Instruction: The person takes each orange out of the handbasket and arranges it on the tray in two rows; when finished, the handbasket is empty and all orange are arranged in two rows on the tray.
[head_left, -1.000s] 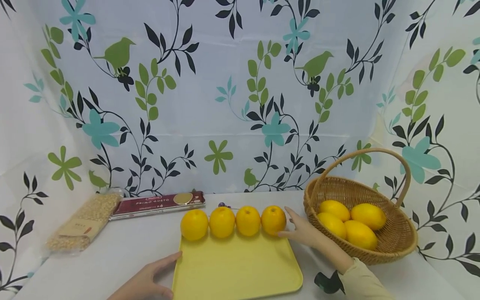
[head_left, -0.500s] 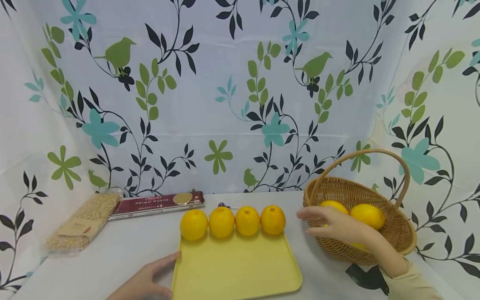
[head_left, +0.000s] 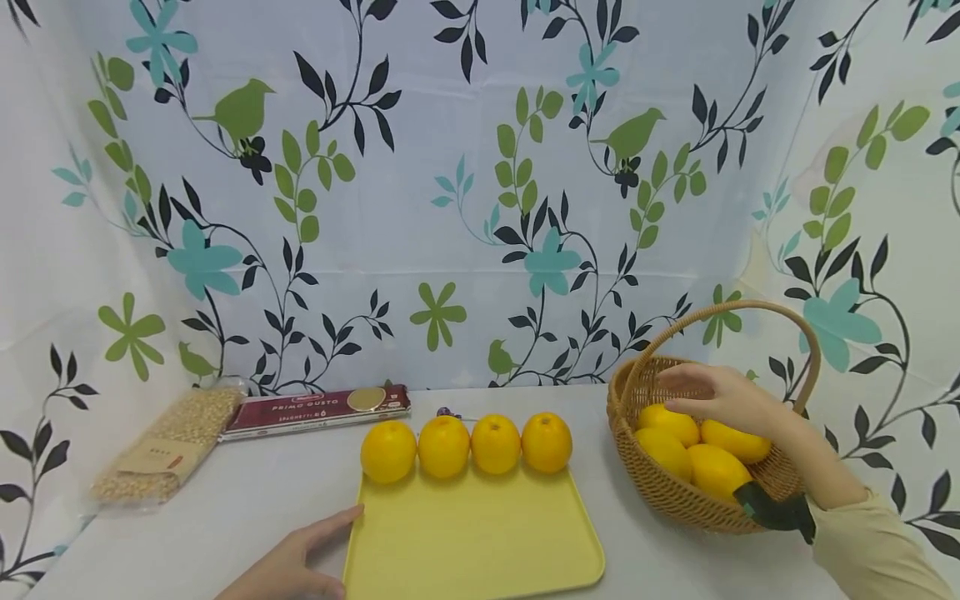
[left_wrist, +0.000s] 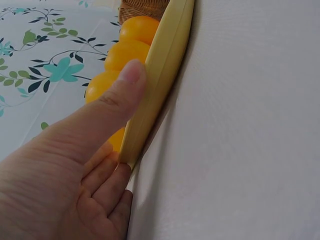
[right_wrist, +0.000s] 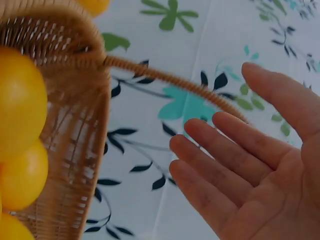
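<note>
Several oranges (head_left: 444, 447) stand in a row along the far edge of a yellow tray (head_left: 472, 537). At the tray's left edge, my left hand (head_left: 288, 562) rests with thumb and fingertips against the rim; the left wrist view shows its thumb (left_wrist: 112, 100) and fingers extended beside the tray (left_wrist: 157, 75). My right hand (head_left: 720, 396) is over the wicker basket (head_left: 637, 467), just above several lemons (head_left: 717, 471). The right wrist view shows the right hand (right_wrist: 260, 185) with fingers spread and nothing in it, the lemons (right_wrist: 20, 105) off to the left.
The basket's tall handle (head_left: 738, 305) arches over its opening, behind my right hand. At the back left lie a dark red spaghetti pack (head_left: 318, 409) and a clear bag of pale grains (head_left: 168, 446). A patterned curtain (head_left: 480, 208) closes off the back of the white table (head_left: 285, 483).
My right hand has left the rightmost orange and moved right and up, over the lemons in the basket. The left hand stays at the tray's edge.
</note>
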